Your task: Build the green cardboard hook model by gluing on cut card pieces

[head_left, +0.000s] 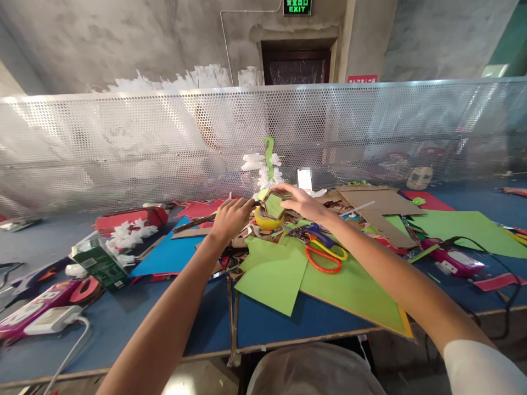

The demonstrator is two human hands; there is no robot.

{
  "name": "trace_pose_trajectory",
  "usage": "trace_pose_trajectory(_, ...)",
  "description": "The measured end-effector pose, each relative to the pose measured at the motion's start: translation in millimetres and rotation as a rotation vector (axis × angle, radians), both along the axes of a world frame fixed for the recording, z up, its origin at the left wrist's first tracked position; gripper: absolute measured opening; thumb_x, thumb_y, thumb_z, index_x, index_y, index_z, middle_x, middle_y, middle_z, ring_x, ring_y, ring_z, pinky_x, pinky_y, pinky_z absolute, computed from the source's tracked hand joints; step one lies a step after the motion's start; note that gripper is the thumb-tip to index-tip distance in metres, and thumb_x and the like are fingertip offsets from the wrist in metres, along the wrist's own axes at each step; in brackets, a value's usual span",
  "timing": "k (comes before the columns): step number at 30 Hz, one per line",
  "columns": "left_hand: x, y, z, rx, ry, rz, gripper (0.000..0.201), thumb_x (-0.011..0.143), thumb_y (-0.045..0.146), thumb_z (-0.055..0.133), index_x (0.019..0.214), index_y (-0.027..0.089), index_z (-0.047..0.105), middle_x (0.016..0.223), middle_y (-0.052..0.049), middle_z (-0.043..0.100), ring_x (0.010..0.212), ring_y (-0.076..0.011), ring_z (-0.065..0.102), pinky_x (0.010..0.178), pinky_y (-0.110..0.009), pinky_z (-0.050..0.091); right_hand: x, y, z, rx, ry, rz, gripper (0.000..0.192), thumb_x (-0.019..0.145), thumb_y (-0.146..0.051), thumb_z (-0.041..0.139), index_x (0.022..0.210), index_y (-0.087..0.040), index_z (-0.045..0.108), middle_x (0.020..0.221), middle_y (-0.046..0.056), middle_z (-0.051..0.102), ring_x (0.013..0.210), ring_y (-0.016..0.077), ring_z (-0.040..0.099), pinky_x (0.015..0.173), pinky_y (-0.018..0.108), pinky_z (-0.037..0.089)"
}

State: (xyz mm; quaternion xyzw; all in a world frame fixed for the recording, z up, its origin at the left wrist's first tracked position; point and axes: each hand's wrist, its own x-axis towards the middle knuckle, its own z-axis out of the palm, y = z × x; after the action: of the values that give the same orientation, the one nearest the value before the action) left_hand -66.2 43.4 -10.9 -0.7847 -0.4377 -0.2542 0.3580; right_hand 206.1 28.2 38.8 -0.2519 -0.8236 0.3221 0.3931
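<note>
A small hexagonal piece [273,205], green on its face with brown cardboard edges, is tilted up between my hands. My right hand [302,204] grips its right side, fingers over the top and thumb at the edge. My left hand [234,218] is closed at the left, fingertips close to the piece; a bit of something dark shows at them, too small to name. Just below the piece lies a yellow tape roll [267,220]. Scissors with red and yellow handles [325,263] rest on green sheets [274,274] nearer to me.
Cardboard scraps [379,200] and a blue sheet [171,253] cover the middle of the table. A green box [101,266] stands left, a magenta power strip [453,258] right. Behind are a green hooked stem with white pieces [269,164], a lit phone [304,179] and a perforated metal screen [164,142].
</note>
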Motion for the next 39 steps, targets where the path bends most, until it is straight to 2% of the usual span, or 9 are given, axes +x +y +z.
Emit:
trace_pose_trajectory(3, 0.7, 0.0, -0.1, 0.001, 0.01, -0.006, 0.027, 0.104, 0.025, 0.049, 0.116, 0.025, 0.074, 0.099, -0.009, 0.079, 0.081, -0.0239, 0.074, 0.077, -0.037, 0.053, -5.5, 0.0, -2.9, 0.028, 0.042, -0.082, 0.04, 0.088, -0.047, 0.066, 0.124, -0.029, 0.064, 0.136, 0.009, 0.067, 0.13, 0.0322, 0.061, 0.114, 0.053, 0.048)
trace_pose_trajectory(7, 1.0, 0.0, -0.5, 0.001, 0.015, -0.008, 0.027, 0.105, 0.026, 0.049, 0.116, 0.025, 0.074, 0.098, -0.009, 0.079, 0.081, -0.024, 0.074, 0.076, -0.037, 0.052, -10.4, 0.5, -6.5, 0.074, 0.059, -0.136, 0.035, 0.089, -0.047, 0.066, 0.119, -0.028, 0.064, 0.131, 0.009, 0.068, 0.129, 0.032, 0.06, 0.113, 0.052, 0.048)
trace_pose_trajectory(13, 1.2, -0.7, -0.6, 0.016, 0.038, 0.018, 0.027, 0.105, 0.025, 0.049, 0.117, 0.024, 0.073, 0.099, -0.009, 0.079, 0.082, -0.0241, 0.074, 0.077, -0.037, 0.052, -10.5, 3.2, -8.2, 0.075, 0.06, -0.13, 0.033, 0.09, -0.043, 0.061, 0.12, -0.029, 0.063, 0.135, 0.009, 0.067, 0.13, 0.0325, 0.06, 0.112, 0.054, 0.047)
trace_pose_trajectory(20, -0.8, 1.3, -1.9, -0.037, -0.04, -0.025, 0.027, 0.104, 0.027, 0.051, 0.119, 0.025, 0.074, 0.098, -0.009, 0.078, 0.084, -0.0248, 0.074, 0.079, -0.037, 0.052, -6.7, -6.1, -0.6, 0.026, 0.024, -0.081, 0.041, 0.087, -0.035, 0.063, 0.127, -0.029, 0.062, 0.143, 0.008, 0.063, 0.134, 0.0336, 0.057, 0.111, 0.052, 0.049)
trace_pose_trajectory(25, -0.3, 1.4, -2.8, 0.011, 0.028, 0.005, 0.028, 0.105, 0.026, 0.049, 0.118, 0.024, 0.073, 0.098, -0.009, 0.078, 0.083, -0.0235, 0.074, 0.078, -0.036, 0.051, -12.4, -4.0, -4.7, 0.075, 0.073, -0.134, 0.037, 0.089, -0.047, 0.067, 0.119, -0.026, 0.061, 0.131, 0.011, 0.066, 0.125, 0.032, 0.06, 0.111, 0.052, 0.047)
trace_pose_trajectory(29, 0.0, 1.4, -2.9, 0.013, 0.027, 0.0, 0.026, 0.105, 0.025, 0.05, 0.118, 0.025, 0.073, 0.099, -0.008, 0.078, 0.083, -0.0232, 0.074, 0.077, -0.036, 0.052, -17.8, -2.6, -9.4, 0.121, 0.087, -0.144, 0.037, 0.087, -0.046, 0.068, 0.115, -0.024, 0.058, 0.123, 0.009, 0.066, 0.116, 0.0287, 0.062, 0.107, 0.049, 0.047)
trace_pose_trajectory(35, 0.7, 1.8, -2.9, -0.015, -0.006, -0.006, 0.024, 0.103, 0.023, 0.054, 0.118, 0.025, 0.072, 0.099, -0.008, 0.079, 0.085, -0.0235, 0.074, 0.078, -0.036, 0.052, -19.2, -5.1, -9.6, 0.133, 0.094, -0.187, 0.039, 0.085, -0.046, 0.069, 0.114, -0.025, 0.056, 0.123, 0.009, 0.065, 0.115, 0.0291, 0.062, 0.105, 0.049, 0.047)
trace_pose_trajectory(39, 0.9, 1.5, -2.1, 0.003, 0.031, 0.014, 0.024, 0.104, 0.025, 0.053, 0.119, 0.025, 0.072, 0.1, -0.007, 0.079, 0.083, -0.0234, 0.074, 0.078, -0.036, 0.052, -16.9, -4.4, -10.2, 0.176, 0.054, -0.16, 0.045, 0.083, -0.043, 0.071, 0.121, -0.025, 0.054, 0.128, 0.011, 0.063, 0.12, 0.0302, 0.061, 0.108, 0.049, 0.047)
